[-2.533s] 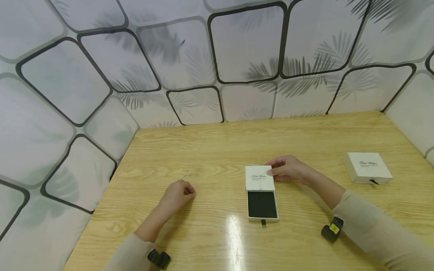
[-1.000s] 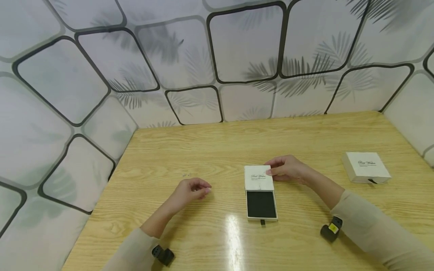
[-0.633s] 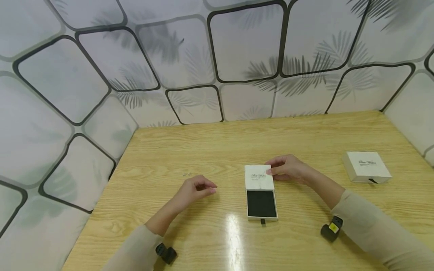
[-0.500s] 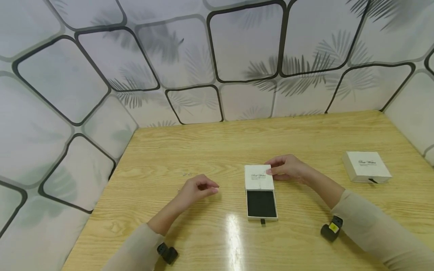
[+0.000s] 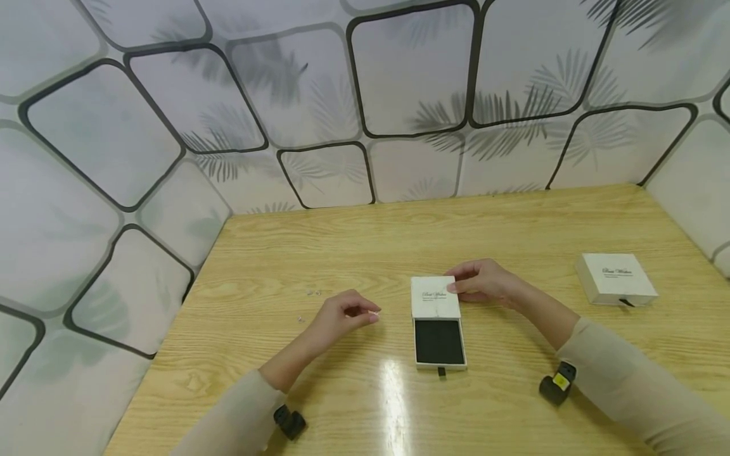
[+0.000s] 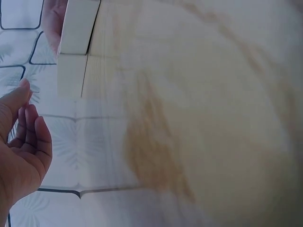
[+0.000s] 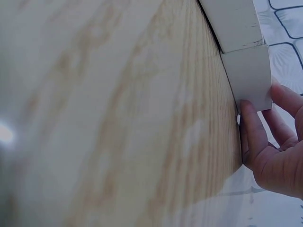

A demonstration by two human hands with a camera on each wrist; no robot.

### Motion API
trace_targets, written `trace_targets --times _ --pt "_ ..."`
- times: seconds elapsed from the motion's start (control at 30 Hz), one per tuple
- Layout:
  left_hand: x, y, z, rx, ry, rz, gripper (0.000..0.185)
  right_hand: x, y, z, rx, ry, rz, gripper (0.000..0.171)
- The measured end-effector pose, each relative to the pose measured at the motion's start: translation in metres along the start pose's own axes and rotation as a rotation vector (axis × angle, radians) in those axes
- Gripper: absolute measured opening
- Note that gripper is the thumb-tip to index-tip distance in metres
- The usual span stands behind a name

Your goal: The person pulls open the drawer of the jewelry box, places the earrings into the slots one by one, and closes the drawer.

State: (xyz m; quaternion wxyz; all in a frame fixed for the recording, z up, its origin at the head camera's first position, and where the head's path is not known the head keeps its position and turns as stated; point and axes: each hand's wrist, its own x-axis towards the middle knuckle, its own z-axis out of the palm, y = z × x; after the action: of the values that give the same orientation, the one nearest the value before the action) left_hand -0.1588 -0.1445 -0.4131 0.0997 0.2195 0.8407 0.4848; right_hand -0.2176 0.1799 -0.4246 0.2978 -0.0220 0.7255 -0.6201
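A white drawer-style jewelry box (image 5: 435, 297) lies on the table, its tray pulled out toward me, showing a black pad (image 5: 439, 342). My right hand (image 5: 485, 282) grips the sleeve of this box at its far right corner, thumb on top; the right wrist view shows fingers against the sleeve's end. Left of the box, above the table, my left hand (image 5: 342, 320) pinches a tiny shiny earring-like piece (image 5: 374, 312) between thumb and forefinger. From those fingertips a thin pin (image 6: 35, 91) sticks out in the left wrist view. The piece's exact shape is too small to tell.
Several tiny shiny pieces (image 5: 315, 292) lie on the wooden table (image 5: 365, 247) beyond my left hand, with another small piece (image 5: 301, 319) nearer. A second white box (image 5: 618, 278), closed, stands at the right. Patterned panels border the table at back and sides.
My left hand has come up from the table and moved right, toward the box, pinching the tiny piece. A small piece it covered now shows behind it. My right hand stays put.
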Motion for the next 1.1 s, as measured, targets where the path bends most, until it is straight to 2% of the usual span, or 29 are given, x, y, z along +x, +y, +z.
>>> trace_targets --times 0.33,0.53,0.9,1.1 --pt "0.008 0.010 0.011 0.023 -0.001 0.055 0.017 0.000 0.002 0.000 -0.014 0.005 -0.009 0.052" --pt "0.012 0.014 0.020 0.008 -0.008 0.053 0.019 0.001 0.003 0.002 -0.012 0.013 -0.006 0.052" --pt "0.019 0.027 0.043 -0.019 -0.099 0.065 0.016 0.002 0.005 0.002 -0.010 0.028 -0.005 0.052" --pt "0.022 0.028 0.052 -0.063 -0.079 0.095 0.015 0.002 0.006 0.003 -0.015 0.032 -0.015 0.051"
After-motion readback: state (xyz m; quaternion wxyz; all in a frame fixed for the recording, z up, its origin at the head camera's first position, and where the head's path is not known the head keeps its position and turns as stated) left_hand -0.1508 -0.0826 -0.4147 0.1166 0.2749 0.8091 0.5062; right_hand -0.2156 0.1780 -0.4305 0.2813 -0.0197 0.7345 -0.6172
